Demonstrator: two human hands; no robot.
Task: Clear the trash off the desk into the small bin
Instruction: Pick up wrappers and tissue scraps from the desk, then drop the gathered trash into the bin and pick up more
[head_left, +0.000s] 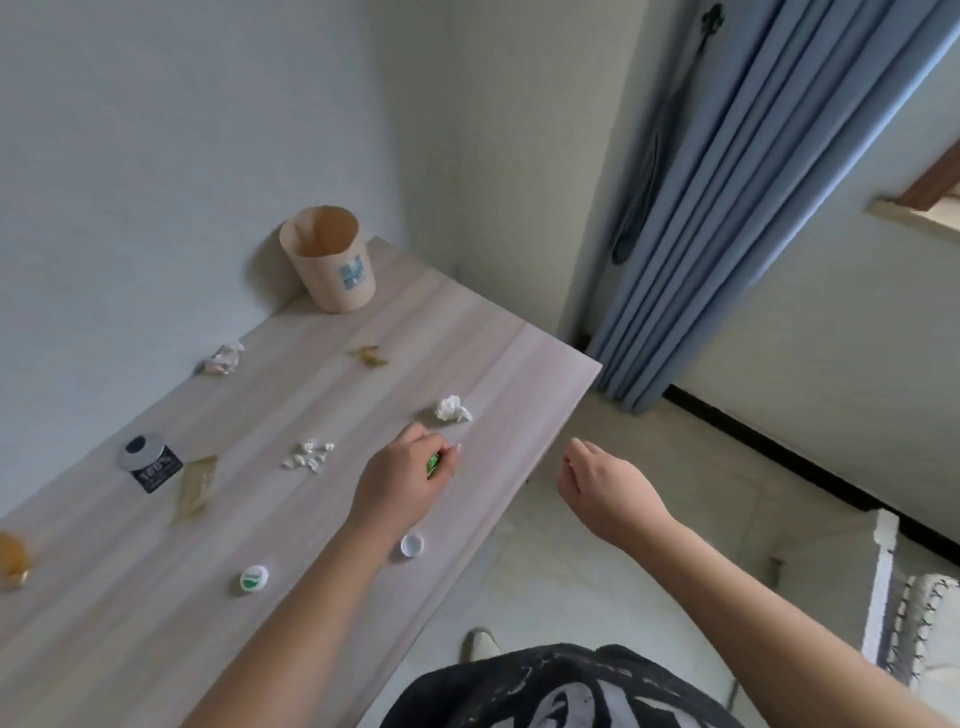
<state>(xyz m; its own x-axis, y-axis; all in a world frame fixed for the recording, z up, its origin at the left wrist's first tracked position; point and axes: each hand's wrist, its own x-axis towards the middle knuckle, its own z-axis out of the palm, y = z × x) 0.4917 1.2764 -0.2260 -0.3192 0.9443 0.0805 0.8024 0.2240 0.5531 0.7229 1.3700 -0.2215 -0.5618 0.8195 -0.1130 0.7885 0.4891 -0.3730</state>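
A small tan bin stands upright at the far corner of the pale wood desk. My left hand rests on the desk with its fingers closed around a small green wrapper. My right hand hangs loosely curled beyond the desk's edge, holding nothing. Loose trash lies on the desk: a white tissue ball, a crumpled white paper, a pinkish crumpled wrapper, a yellow scrap, a clear yellowish wrapper, a white cap and a green-and-white cap.
A black and silver packet lies near the wall, and an orange object sits at the left edge of view. A blue curtain hangs right of the desk. White furniture stands on the floor at lower right.
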